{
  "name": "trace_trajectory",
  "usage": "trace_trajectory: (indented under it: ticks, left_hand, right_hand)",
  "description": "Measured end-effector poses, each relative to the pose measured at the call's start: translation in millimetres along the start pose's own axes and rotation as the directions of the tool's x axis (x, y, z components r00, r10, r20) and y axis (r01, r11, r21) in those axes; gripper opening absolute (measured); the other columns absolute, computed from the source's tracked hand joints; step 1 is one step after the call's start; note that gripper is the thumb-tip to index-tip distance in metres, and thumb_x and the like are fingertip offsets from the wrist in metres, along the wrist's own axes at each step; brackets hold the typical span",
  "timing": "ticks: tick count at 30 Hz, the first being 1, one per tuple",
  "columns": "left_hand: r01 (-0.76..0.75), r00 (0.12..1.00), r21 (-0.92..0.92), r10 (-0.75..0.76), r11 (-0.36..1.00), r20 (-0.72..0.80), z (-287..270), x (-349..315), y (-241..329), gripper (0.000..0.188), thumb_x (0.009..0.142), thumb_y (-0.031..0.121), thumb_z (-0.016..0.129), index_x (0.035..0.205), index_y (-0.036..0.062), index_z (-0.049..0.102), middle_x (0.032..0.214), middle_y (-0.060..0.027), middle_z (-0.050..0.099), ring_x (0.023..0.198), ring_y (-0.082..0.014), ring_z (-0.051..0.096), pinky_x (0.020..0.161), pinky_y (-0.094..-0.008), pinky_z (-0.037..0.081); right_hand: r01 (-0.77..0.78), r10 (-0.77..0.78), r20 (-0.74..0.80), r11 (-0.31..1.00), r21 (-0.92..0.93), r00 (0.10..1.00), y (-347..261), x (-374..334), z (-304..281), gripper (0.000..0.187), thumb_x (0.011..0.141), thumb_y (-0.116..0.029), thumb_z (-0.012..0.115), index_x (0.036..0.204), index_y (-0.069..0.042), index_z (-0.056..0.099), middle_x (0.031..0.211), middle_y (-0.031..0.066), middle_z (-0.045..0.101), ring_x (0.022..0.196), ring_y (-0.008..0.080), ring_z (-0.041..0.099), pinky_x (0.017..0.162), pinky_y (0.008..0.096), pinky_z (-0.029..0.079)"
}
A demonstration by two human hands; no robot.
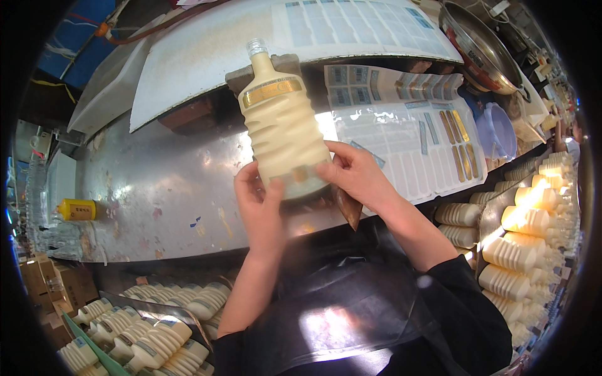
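Note:
A cream-coloured ribbed bottle (285, 128) with a clear threaded neck lies before me, its neck pointing away. Around its shoulder runs a gold band, and a pale bluish strip with a small gold square sits near its base. My left hand (260, 203) grips the lower left side, thumb on the strip. On the lower right, my right hand (360, 175) holds it with thumb and fingers at the strip's other end. Behind the bottle's shoulder is a grey-brown block (241, 80). A brown pointed piece (346, 208) juts out under my right hand.
Decal sheets (401, 144) with blue and gold strips cover the metal table's (169, 213) right side; another sheet (357, 25) lies on a white board (207, 56). A metal pan (483, 47) and purple basin (495, 133) stand right. Cream bottles (157, 341) fill racks both sides. A yellow bottle (78, 210) lies left.

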State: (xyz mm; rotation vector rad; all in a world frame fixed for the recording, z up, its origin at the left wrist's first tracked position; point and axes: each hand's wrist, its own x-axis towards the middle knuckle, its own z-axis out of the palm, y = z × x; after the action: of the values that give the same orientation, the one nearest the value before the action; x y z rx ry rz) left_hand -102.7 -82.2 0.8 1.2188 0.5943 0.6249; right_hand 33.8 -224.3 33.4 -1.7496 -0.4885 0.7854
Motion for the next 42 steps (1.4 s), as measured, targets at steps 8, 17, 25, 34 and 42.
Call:
trace_trajectory:
  ticks: [8, 17, 25, 34, 42]
  left_hand:
    - [-0.031, 0.998, -0.094, 0.035, 0.995, 0.043, -5, 0, 0, 0.045, 0.1, 0.012, 0.065, 0.14, 0.0004, 0.047, 0.12, -0.0076, 0.058, 0.109, -0.0137, 0.055, 0.098, -0.031, 0.047]
    - [-0.012, 0.998, -0.063, 0.015, 0.998, 0.058, -7, -1, -1, 0.05, 0.098, 0.014, 0.07, 0.141, 0.0014, 0.048, 0.135, -0.0089, 0.056, 0.119, -0.0157, 0.054, 0.108, -0.0326, 0.042]
    - [-0.008, 0.998, -0.069, 0.013, 0.998, 0.062, -7, -1, -2, 0.05, 0.098, 0.014, 0.069, 0.141, 0.0016, 0.048, 0.136, -0.0091, 0.056, 0.12, -0.0163, 0.053, 0.108, -0.0331, 0.041]
    - [-0.004, 0.998, -0.075, 0.008, 0.997, 0.057, -7, -1, -2, 0.048, 0.098, 0.012, 0.068, 0.141, 0.0015, 0.048, 0.137, -0.0101, 0.056, 0.123, -0.0174, 0.053, 0.11, -0.0338, 0.04]
    - [-0.009, 0.999, -0.093, 0.013, 0.996, 0.045, -6, -1, -3, 0.048, 0.098, 0.011, 0.069, 0.14, 0.0012, 0.049, 0.136, -0.0105, 0.057, 0.123, -0.0178, 0.054, 0.11, -0.0342, 0.041]
  right_hand:
    - [-0.014, -0.023, 0.136, 0.965, 0.262, 0.99, 13, -1, -5, 0.05, 0.105, -0.027, 0.063, 0.145, 0.001, 0.054, 0.112, 0.0014, 0.068, 0.095, 0.005, 0.057, 0.081, 0.0223, 0.048]
    - [-0.037, 0.004, 0.131, 0.967, 0.251, 0.991, 13, -1, -2, 0.049, 0.105, -0.021, 0.062, 0.147, 0.002, 0.052, 0.116, 0.0037, 0.069, 0.1, 0.0061, 0.06, 0.087, 0.0231, 0.049]
    - [-0.041, 0.009, 0.125, 0.964, 0.263, 0.992, 16, 0, -2, 0.049, 0.104, -0.017, 0.06, 0.147, 0.004, 0.051, 0.119, 0.0048, 0.069, 0.102, 0.0067, 0.06, 0.089, 0.0237, 0.049]
    - [-0.07, 0.02, 0.145, 0.936, 0.346, 0.989, 8, -2, -1, 0.051, 0.104, -0.018, 0.062, 0.148, 0.004, 0.049, 0.12, 0.0046, 0.069, 0.103, 0.0063, 0.06, 0.09, 0.0237, 0.049]
    - [-0.076, 0.023, 0.146, 0.927, 0.367, 0.989, 12, -2, -1, 0.051, 0.104, -0.018, 0.063, 0.148, 0.004, 0.05, 0.119, 0.0037, 0.069, 0.102, 0.0058, 0.059, 0.089, 0.0233, 0.049]
